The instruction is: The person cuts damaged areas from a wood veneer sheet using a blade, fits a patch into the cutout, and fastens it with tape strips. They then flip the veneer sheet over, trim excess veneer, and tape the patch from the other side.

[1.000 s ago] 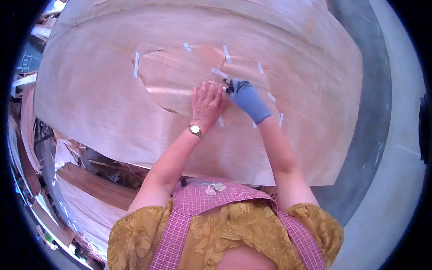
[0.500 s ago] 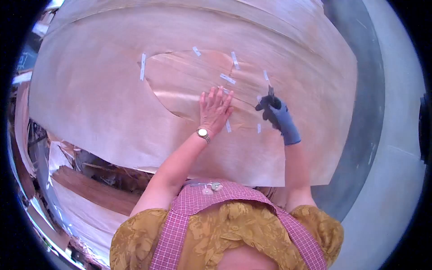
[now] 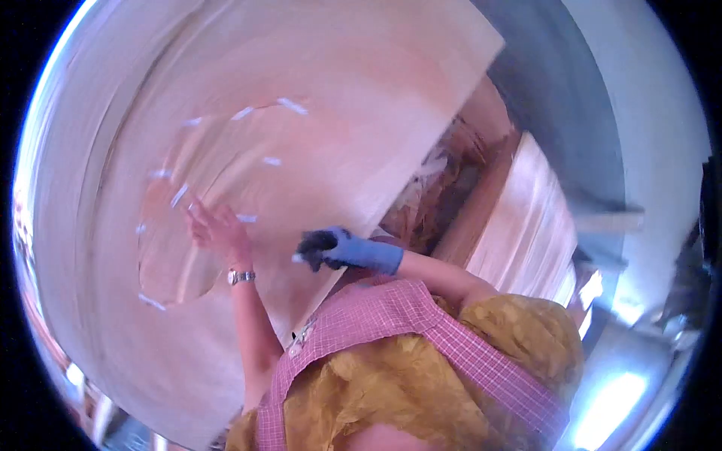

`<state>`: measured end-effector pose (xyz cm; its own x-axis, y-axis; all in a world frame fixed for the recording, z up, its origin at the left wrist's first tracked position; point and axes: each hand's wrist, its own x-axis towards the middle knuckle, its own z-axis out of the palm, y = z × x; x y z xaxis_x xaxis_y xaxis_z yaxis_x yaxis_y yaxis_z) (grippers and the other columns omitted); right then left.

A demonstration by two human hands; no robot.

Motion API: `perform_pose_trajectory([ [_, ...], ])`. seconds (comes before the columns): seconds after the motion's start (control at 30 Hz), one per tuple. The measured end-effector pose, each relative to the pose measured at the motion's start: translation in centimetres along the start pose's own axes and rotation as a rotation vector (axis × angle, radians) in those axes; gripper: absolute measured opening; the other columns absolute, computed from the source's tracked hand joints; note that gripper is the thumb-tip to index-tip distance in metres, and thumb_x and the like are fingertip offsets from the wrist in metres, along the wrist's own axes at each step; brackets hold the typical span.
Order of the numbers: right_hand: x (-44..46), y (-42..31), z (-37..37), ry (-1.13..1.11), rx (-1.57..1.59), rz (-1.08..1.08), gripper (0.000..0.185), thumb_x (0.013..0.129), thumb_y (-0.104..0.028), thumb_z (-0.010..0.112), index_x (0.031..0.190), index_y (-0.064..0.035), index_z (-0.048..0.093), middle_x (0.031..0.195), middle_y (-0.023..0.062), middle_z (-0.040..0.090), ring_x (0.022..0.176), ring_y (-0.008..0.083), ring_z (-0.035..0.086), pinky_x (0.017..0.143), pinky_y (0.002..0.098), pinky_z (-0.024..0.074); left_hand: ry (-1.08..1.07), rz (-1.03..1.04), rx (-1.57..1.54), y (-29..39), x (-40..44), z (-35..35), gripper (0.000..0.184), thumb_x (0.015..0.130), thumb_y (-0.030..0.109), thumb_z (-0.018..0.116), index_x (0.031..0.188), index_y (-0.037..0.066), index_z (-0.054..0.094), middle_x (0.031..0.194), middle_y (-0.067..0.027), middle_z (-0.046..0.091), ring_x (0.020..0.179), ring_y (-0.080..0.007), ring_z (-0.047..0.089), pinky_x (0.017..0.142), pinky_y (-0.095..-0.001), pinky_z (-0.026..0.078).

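A large pale-brown thin sheet carries a curved patch outlined by several short white tape strips. My bare left hand, with a wristwatch, lies on the sheet beside the patch, fingers apart, its fingertips near a tape strip. My right hand, in a blue and black glove, is closed near the sheet's front edge. A small whitish bit shows at its fingertips; blur hides what it is and whether the dark tool is still in this hand.
Behind the sheet's right edge lie torn brown scraps and a stack of pale sheets. Grey floor curves along the right side. A bright reflection shows at the lower right.
The view has swung round, so the patch now appears further left and turned. My right hand has drawn back from the patch towards my body. My left hand remains on the sheet.
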<state>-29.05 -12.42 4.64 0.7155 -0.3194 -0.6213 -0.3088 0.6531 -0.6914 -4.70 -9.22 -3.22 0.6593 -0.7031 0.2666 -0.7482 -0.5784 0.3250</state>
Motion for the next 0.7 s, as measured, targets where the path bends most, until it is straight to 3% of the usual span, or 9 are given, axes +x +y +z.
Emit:
perform_pose_trajectory([
  [0.1,-0.4,1.0,1.6,-0.077,0.081,-0.115,0.021,0.094,-0.018,0.064,0.113,-0.0106,0.066,0.082,-0.002,0.066,0.062,0.0018,0.051,0.05,0.0183,0.036,0.004,0.108,-0.123,5.3,0.9,-1.3,0.069,0.092,0.019,0.059,0.153,0.012,0.029,0.151,-0.0207,0.037,0.139,-0.0368,0.034,0.112,-0.0533,0.024],
  [0.2,-3.0,0.1,0.3,-0.111,0.155,-0.26,0.04,0.09,-0.031,0.07,0.124,-0.0126,0.058,0.086,0.0019,0.068,0.063,0.009,0.057,0.052,0.0234,0.0431,-0.016,0.211,-0.235,13.1,1.0,-0.2,0.066,0.093,0.017,0.058,0.152,0.009,0.03,0.15,-0.0218,0.037,0.139,-0.037,0.035,0.111,-0.052,0.026],
  [0.33,-4.9,3.6,-5.3,0.484,-0.121,-0.594,0.033,0.087,-0.03,0.076,0.103,-0.0068,0.06,0.081,0.0018,0.064,0.067,0.0103,0.057,0.064,0.0301,0.0482,-0.035,0.368,-0.472,25.8,-1.4,7.5,0.063,0.094,0.017,0.057,0.15,0.006,0.031,0.148,-0.0217,0.039,0.139,-0.0378,0.034,0.111,-0.0502,0.029],
  [0.4,-9.5,2.6,-11.5,0.604,-0.286,-0.481,0.039,0.084,-0.033,0.079,0.103,-0.0052,0.059,0.085,0.0044,0.064,0.07,0.0134,0.06,0.071,0.0324,0.0506,-0.15,0.448,-0.495,32.3,-2.6,10.9,0.063,0.093,0.018,0.058,0.15,0.008,0.032,0.15,-0.0209,0.038,0.139,-0.0372,0.034,0.113,-0.0493,0.028],
  [0.43,-9.5,4.9,-14.3,0.691,-0.178,-0.444,0.04,0.082,-0.03,0.08,0.107,-0.0047,0.061,0.087,0.0074,0.066,0.079,0.0163,0.067,0.075,0.0314,0.0516,-0.214,0.482,-0.492,35.0,-3.5,12.2,0.063,0.093,0.018,0.058,0.15,0.008,0.033,0.15,-0.0206,0.037,0.14,-0.0369,0.033,0.114,-0.0488,0.027],
  [0.5,-9.1,10.7,-18.8,0.84,0.271,-0.552,0.045,0.087,-0.045,0.071,0.104,-0.0055,0.058,0.091,0.0131,0.066,0.082,0.0275,0.068,0.073,0.033,0.0527,-0.24,0.667,-0.322,40.9,-4.5,13.9,0.062,0.094,0.022,0.058,0.15,0.011,0.034,0.152,-0.0196,0.036,0.14,-0.0366,0.033,0.115,-0.0486,0.024],
  [0.57,-11.2,15.1,-24.1,0.908,0.2,-0.527,0.034,0.091,-0.036,0.068,0.103,-0.0047,0.06,0.093,0.0165,0.068,0.087,0.0324,0.068,0.075,0.0392,0.0536,-0.274,0.781,-0.171,43.2,-5.3,15.6,0.061,0.095,0.026,0.056,0.151,0.013,0.035,0.154,-0.0186,0.035,0.142,-0.036,0.031,0.116,-0.049,0.021],
  [0.63,-13.2,21.3,-29.8,0.959,-0.132,-0.132,0.027,0.094,-0.03,0.061,0.101,-0.0037,0.061,0.097,0.0214,0.068,0.091,0.0379,0.067,0.077,0.0469,0.0528,-0.315,0.827,-0.033,43.7,-5.6,18.6,0.059,0.096,0.03,0.053,0.151,0.015,0.036,0.155,-0.0175,0.034,0.143,-0.0352,0.03,0.117,-0.05,0.018],
  [0.7,-8.7,32.6,-33.7,0.912,-0.294,0.143,0.03,0.095,-0.03,0.053,0.112,-0.0071,0.063,0.094,0.0233,0.068,0.086,0.0431,0.066,0.075,0.0497,0.0533,-0.265,0.84,-0.031,43.6,-5.8,20.3,0.059,0.097,0.031,0.051,0.151,0.014,0.035,0.155,-0.0171,0.034,0.144,-0.0351,0.028,0.117,-0.0513,0.016],
])
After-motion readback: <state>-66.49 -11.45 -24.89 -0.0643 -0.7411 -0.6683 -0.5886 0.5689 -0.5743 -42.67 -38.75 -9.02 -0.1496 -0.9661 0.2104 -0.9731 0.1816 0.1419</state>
